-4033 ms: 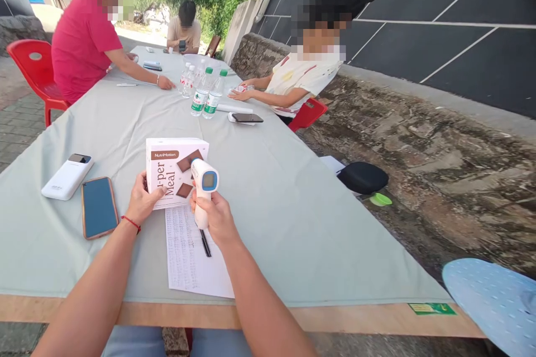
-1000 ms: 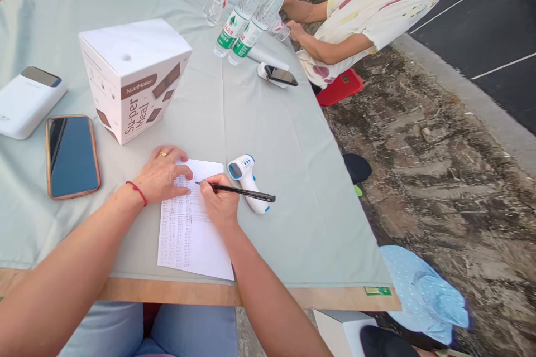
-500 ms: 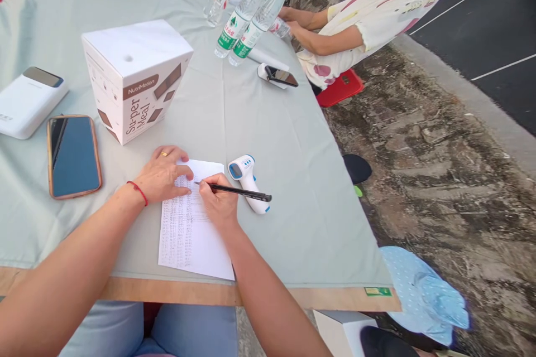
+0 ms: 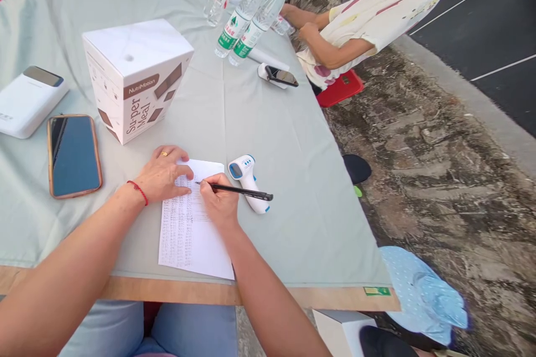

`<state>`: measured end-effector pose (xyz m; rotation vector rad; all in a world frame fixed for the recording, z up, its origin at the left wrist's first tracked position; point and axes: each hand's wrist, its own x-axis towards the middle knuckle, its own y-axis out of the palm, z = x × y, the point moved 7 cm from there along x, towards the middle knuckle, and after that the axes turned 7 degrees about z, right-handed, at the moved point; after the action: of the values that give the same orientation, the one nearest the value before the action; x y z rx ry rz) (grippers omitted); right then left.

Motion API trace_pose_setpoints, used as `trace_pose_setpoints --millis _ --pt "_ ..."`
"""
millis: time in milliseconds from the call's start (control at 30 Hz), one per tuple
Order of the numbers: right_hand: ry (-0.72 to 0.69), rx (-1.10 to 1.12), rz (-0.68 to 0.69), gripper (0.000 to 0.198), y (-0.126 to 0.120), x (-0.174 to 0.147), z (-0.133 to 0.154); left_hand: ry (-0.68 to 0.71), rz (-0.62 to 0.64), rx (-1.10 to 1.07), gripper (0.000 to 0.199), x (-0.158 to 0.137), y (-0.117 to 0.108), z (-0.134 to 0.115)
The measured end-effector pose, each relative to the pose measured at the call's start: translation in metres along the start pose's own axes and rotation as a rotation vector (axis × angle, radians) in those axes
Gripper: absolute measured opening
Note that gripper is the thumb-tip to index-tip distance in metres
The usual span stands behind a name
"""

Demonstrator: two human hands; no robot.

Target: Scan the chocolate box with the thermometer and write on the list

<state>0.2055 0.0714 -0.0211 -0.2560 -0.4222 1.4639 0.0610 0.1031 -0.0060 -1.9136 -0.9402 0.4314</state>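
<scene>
The right hand (image 4: 220,203) pinches a black pen (image 4: 234,190), long axis running 9 to 3 o'clock, tip pointing toward 9 on the paper (image 4: 190,237); the left hand (image 4: 163,175) lies spread flat at the sheet's 10 o'clock corner

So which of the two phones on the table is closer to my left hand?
The phone in the brown case, lying screen-up just beside your left hand. The other, a dark phone, lies farther up the table near the green-capped water bottles.
</scene>
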Motion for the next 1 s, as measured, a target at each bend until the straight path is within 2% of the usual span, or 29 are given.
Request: trace_pose_setpoints --millis 500,700,1000 --pt "-0.073 0.018 -0.023 0.016 -0.0016 -0.0004 0.0028 -0.009 0.008 -0.005 0.019 0.0 0.0003 0.0008" --pt "-0.081 0.016 -0.065 0.017 -0.0054 -0.001 0.0007 -0.012 0.014 -0.003 0.019 0.0004 -0.0002 -0.0002" --pt "-0.072 0.03 -0.05 0.016 -0.003 -0.0004 0.0011 -0.006 0.005 -0.001 0.019 0.0004 0.0002 0.0"
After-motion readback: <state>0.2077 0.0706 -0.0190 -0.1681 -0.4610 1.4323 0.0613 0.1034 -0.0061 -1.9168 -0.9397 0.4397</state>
